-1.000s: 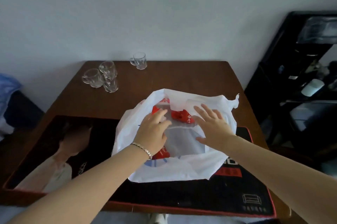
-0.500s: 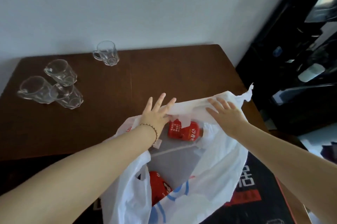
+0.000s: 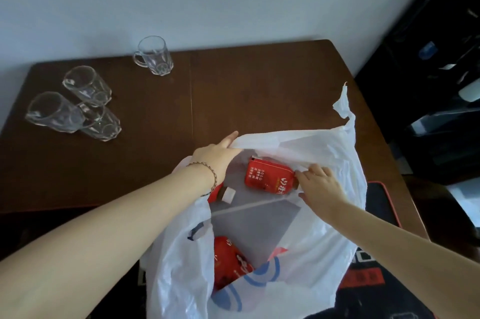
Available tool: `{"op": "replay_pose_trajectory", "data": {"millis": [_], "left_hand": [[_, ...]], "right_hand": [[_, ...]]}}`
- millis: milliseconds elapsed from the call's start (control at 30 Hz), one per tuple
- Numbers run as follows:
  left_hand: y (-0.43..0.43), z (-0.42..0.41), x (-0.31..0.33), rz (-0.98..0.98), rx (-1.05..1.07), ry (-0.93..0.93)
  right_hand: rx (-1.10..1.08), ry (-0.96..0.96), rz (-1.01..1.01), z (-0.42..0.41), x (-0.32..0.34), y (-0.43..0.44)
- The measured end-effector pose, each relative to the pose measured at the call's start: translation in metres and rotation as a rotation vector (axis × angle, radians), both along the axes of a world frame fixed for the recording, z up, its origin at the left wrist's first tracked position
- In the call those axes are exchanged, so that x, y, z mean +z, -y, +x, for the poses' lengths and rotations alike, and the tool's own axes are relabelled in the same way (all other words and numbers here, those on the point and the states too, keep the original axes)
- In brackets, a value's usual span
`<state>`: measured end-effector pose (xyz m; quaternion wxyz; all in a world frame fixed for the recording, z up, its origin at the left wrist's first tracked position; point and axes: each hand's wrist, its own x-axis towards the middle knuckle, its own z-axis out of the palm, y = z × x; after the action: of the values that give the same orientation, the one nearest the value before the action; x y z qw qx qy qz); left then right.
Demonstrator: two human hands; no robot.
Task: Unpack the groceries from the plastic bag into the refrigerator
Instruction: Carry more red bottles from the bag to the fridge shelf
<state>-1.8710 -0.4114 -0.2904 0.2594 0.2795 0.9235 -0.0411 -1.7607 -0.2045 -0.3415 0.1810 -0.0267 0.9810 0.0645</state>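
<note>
A white plastic bag (image 3: 319, 248) lies open on the brown table (image 3: 254, 90). My left hand (image 3: 217, 156) pinches the bag's far rim and holds it up. Inside lie three red-labelled bottles: one (image 3: 270, 175) at the far end, one with a white cap (image 3: 223, 192) partly hidden under my left wrist, and one (image 3: 231, 264) near the front. My right hand (image 3: 318, 184) reaches into the bag, its fingertips at the neck end of the far bottle; whether it grips it I cannot tell.
Several clear glass mugs stand at the table's back left: a cluster (image 3: 75, 105) and a single one (image 3: 154, 56). A black and red mat (image 3: 374, 279) lies under the bag. A dark appliance or shelf unit (image 3: 439, 71) stands to the right of the table.
My left hand has taken hold of the bag's far rim and lifted it. My right hand has dropped from the rim into the bag, onto the far bottle. The view has come closer.
</note>
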Motion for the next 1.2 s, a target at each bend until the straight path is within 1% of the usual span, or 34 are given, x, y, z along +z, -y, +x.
{"op": "replay_pose_trajectory", "data": {"millis": [67,100,133,200,233,267,300,333,367,400,500,533,600,700,767,800,833,900,933,967,1000,1067,1100,1133,1200], "left_hand": [[0.003,0.007,0.002,0.016,0.052,0.023],[0.006,0.01,0.004,0.023,0.056,0.007],[0.009,0.014,0.004,0.032,0.026,-0.053],[0.017,0.021,-0.002,0.131,-0.116,-0.353],[0.02,0.024,-0.004,0.199,-0.205,-0.475],[0.023,0.027,-0.01,0.268,-0.302,-0.525],[0.022,0.033,-0.012,0.31,-0.395,-0.482],[0.023,0.04,-0.016,0.299,-0.49,-0.425],[0.024,0.043,-0.023,0.272,-0.541,-0.371],[0.024,0.044,-0.027,0.197,-0.506,-0.294],[0.031,0.037,-0.043,-0.185,-0.332,-0.148],[0.031,0.034,-0.045,-0.253,-0.305,-0.124],[0.03,0.031,-0.044,-0.309,-0.281,-0.121],[0.031,0.03,-0.041,-0.33,-0.318,-0.136],[0.036,0.028,-0.038,-0.258,-0.297,-0.125],[0.038,0.03,-0.035,-0.172,-0.264,-0.113],[0.039,0.032,-0.032,-0.05,-0.212,-0.105],[0.034,0.047,-0.025,0.303,-0.053,-0.082],[0.028,0.058,-0.019,0.465,0.034,-0.038],[0.02,0.07,-0.016,0.587,0.105,0.023],[0.013,0.082,-0.015,0.666,0.153,0.079],[-0.002,0.106,-0.016,0.749,0.208,0.153],[-0.009,0.115,-0.019,0.756,0.211,0.179],[-0.014,0.123,-0.021,0.742,0.198,0.194],[-0.022,0.131,-0.025,0.7,0.152,0.214]], "right_hand": [[-0.037,0.008,-0.089,0.004,0.004,0.006],[-0.061,0.017,-0.149,0.008,0.007,0.01],[-0.105,0.031,-0.226,0.013,0.013,0.014],[-0.223,0.045,-0.377,0.027,0.028,0.022],[-0.286,0.03,-0.429,0.035,0.036,0.025],[-0.343,0.014,-0.482,0.042,0.044,0.026],[-0.396,-0.004,-0.538,0.048,0.052,0.026],[-0.44,-0.025,-0.579,0.053,0.058,0.025],[-0.471,-0.032,-0.595,0.057,0.062,0.025],[-0.487,-0.026,-0.581,0.06,0.066,0.025],[-0.514,-0.002,-0.537,0.069,0.068,0.026],[-0.524,-0.011,-0.544,0.071,0.067,0.027],[-0.538,-0.033,-0.545,0.077,0.063,0.029],[-0.567,-0.039,-0.49,0.086,0.056,0.032],[-0.578,-0.071,-0.492,0.092,0.051,0.035],[-0.574,-0.087,-0.497,0.094,0.049,0.038],[-0.56,-0.093,-0.5,0.096,0.047,0.041],[-0.51,-0.11,-0.498,0.099,0.044,0.049],[-0.493,-0.13,-0.498,0.101,0.043,0.053],[-0.495,-0.16,-0.508,0.104,0.042,0.056],[-0.512,-0.193,-0.53,0.108,0.041,0.058],[-0.557,-0.265,-0.571,0.116,0.038,0.054],[-0.565,-0.32,-0.561,0.119,0.038,0.05],[-0.557,-0.351,-0.545,0.121,0.039,0.046],[-0.523,-0.329,-0.494,0.121,0.04,0.042]]}}
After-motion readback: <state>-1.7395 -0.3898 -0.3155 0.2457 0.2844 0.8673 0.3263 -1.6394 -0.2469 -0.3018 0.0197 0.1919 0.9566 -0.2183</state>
